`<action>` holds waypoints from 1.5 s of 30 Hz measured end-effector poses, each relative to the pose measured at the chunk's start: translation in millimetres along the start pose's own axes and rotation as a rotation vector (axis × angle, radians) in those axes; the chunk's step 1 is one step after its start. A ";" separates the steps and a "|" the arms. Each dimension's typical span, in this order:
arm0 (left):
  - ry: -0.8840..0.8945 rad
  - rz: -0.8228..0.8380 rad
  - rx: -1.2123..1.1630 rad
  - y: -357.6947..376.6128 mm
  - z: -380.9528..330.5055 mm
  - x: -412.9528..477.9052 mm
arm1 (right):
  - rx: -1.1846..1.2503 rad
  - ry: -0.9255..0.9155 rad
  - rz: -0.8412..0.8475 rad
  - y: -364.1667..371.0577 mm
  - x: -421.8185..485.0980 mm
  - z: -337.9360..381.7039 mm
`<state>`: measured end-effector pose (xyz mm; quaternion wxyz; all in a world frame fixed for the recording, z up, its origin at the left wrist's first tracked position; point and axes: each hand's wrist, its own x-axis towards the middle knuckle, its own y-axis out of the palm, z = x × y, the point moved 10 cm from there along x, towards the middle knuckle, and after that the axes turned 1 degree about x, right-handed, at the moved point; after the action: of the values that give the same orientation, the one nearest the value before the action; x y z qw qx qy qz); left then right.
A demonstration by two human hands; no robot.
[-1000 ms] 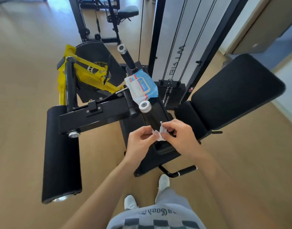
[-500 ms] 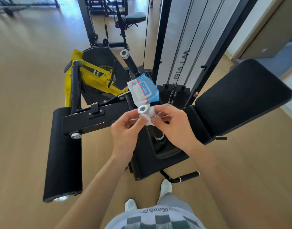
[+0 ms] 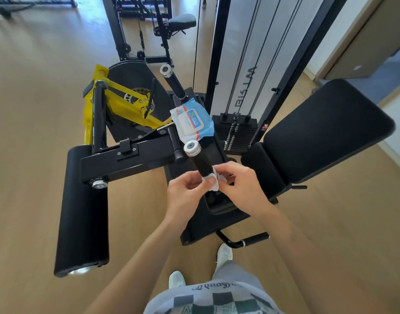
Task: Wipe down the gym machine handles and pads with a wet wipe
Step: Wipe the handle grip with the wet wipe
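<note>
A white wet wipe is wrapped round the lower part of the near black machine handle, whose silver end cap points up at me. My left hand and my right hand both pinch the wipe against the handle from either side. A second black handle rises farther back. The blue-and-white wipes pack lies on the machine between the two handles. The black back pad stands to the right, and a long black roller pad lies at the left.
The yellow lever arm and black cam sit behind the roller. The weight stack and its guide rods stand behind the seat. A low side handle sticks out by my shoes. Wooden floor surrounds the machine; more equipment stands at the back.
Both hands slid the wipe up to the handle's silver cap half a second ago and have now come back down to its lower part.
</note>
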<state>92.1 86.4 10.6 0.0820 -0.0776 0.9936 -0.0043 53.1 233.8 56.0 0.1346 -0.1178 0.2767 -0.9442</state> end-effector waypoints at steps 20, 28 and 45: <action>0.243 -0.201 -0.129 -41.6 -62.7 4.0 | 0.097 -0.058 0.017 -10.4 37.5 58.0; 0.033 -0.066 0.007 -2.2 12.6 -6.3 | -0.055 0.108 0.006 -3.6 -4.1 -4.2; 0.506 -0.226 0.240 48.3 -53.7 -49.9 | 0.800 0.374 -0.005 -72.9 -33.3 -56.9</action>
<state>124.5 141.5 70.7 -0.1605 -0.1739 0.9599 -0.1501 53.6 331.4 44.9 0.1152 0.1158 -0.0911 -0.9824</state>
